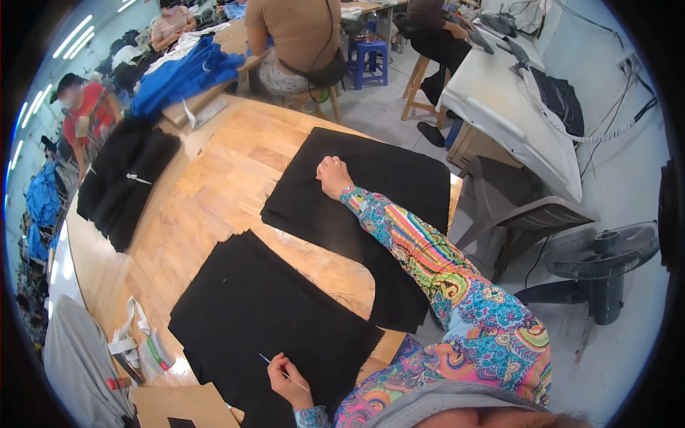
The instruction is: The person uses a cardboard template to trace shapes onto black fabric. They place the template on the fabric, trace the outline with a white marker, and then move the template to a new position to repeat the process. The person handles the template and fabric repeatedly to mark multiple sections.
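Observation:
My left hand (289, 383) is closed round a slim pen (265, 357), pale with a blue end. It lies over the lower part of a black fabric panel (257, 299) with frayed edges, on the near side of the wooden table. Farther out and to the right, my right hand (333, 178) rests on a second, larger black fabric piece (392, 167). Its fingers are curled together at the cloth and seem to pinch it; the fingertips are partly hidden. My patterned right sleeve covers part of this piece, which reaches down along the table's right edge.
A black fabric stack (128, 182) tied with a white strip lies at far left, blue cloth (187, 75) behind it. White strips (132, 335) and cardboard (182, 406) are at lower left. A grey chair (517, 207) and fan (603, 257) stand right. Other people sit beyond.

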Tool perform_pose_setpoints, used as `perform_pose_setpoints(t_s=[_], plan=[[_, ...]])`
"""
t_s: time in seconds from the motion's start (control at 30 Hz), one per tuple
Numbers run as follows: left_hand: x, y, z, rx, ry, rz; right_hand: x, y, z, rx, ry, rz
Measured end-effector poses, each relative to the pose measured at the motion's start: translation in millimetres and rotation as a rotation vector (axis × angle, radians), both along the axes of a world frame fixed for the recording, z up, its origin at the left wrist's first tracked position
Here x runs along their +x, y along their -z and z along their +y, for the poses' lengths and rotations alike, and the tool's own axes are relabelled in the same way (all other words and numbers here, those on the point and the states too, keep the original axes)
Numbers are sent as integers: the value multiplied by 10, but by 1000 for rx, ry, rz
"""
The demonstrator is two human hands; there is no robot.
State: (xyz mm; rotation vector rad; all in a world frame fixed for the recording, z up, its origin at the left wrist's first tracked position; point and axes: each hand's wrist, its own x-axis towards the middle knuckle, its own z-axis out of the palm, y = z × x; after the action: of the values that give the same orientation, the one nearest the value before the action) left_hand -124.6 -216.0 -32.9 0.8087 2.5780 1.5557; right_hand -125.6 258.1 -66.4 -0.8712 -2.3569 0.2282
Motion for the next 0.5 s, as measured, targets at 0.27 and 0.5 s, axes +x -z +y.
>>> perform_pose_setpoints(t_s=[0.27,0.5], plan=[[11,-15,-9,-21,0,-39,-15,-37,-20,-11,-30,-11],[20,-73,34,-16,0,-24,-24,-76,6,-16,-37,-10]])
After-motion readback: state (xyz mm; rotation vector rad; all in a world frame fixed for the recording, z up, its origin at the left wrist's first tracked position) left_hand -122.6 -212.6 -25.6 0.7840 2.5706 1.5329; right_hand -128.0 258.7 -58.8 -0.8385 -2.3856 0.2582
